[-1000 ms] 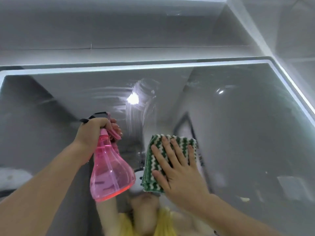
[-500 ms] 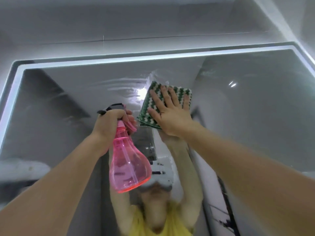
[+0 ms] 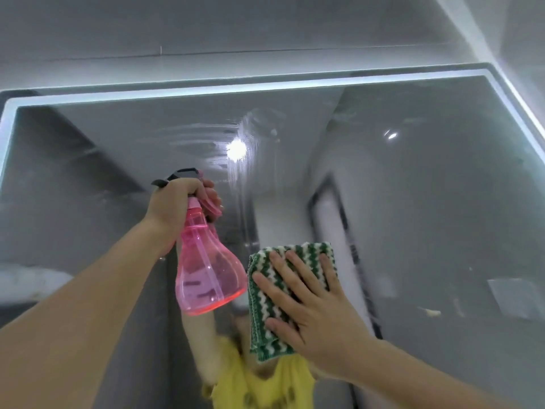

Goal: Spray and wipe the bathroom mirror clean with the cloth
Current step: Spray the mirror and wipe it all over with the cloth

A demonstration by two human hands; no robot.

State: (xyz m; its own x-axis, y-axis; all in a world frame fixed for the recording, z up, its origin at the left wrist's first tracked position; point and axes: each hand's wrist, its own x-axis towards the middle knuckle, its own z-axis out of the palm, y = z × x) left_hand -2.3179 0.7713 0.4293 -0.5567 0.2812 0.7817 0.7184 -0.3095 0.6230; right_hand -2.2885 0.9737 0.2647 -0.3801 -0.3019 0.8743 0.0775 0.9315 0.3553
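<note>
1. Mirror [image 3: 413,187] glass is filling most of the view, with a lit strip [image 3: 236,88] glowing along its top edge and down its right side.
2. Cleaning streaks [image 3: 206,137] are showing as a whitish smear high on the glass, left of centre, beside a bright reflected lamp [image 3: 236,149].
3. Her right hand [image 3: 312,308] is lying flat with fingers straight and spread, pressing the green-and-white striped cloth [image 3: 265,329] against the mirror at lower centre.
4. The cloth is sitting folded under that palm, its left and lower edges sticking out past the fingers.
5. Her left hand [image 3: 174,205] is gripping the neck of the pink spray bottle [image 3: 206,267], fingers curled over the trigger, just left of the cloth and not touching it.
6. The bottle is hanging body-down, its black nozzle [image 3: 182,174] pointing at the glass.
7. A yellow top [image 3: 265,385] is appearing in the reflection below the cloth.
</note>
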